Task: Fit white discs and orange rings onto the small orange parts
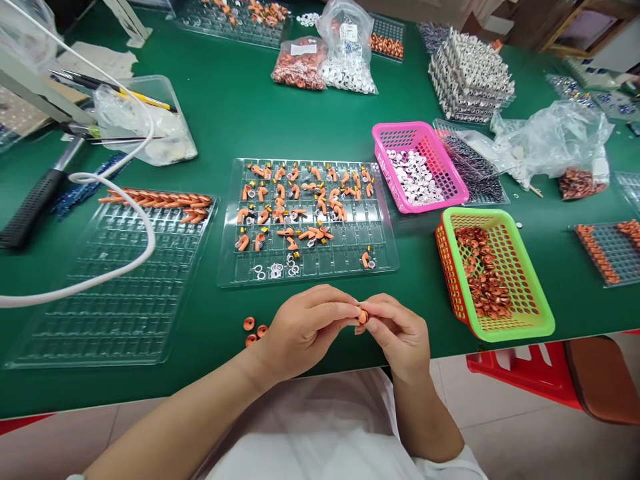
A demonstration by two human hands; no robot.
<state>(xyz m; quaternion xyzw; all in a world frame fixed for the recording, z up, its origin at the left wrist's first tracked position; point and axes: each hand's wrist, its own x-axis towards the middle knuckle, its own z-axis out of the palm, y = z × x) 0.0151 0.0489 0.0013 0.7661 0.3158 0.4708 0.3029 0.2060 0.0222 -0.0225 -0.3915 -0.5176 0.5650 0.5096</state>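
My left hand [313,327] and my right hand [400,333] meet above the front of the green table. Both pinch one small orange part [363,317] between their fingertips; its far side is hidden by the fingers. Just left of my left hand lie several orange discs [249,323] with holes in the middle. Beyond my hands sits a clear compartment tray [340,257], holding curved orange pieces [265,215] with black and yellow ends. White rings [277,270] rest in its front compartments.
Right of my hands stand a green basket [537,313] of orange discs and a pink basket [453,180] of white pieces. At left lie another clear tray [115,287], a white cable [150,233] and a hammer [37,200]. Filled bags [300,63] and stacked trays [467,80] stand farther back.
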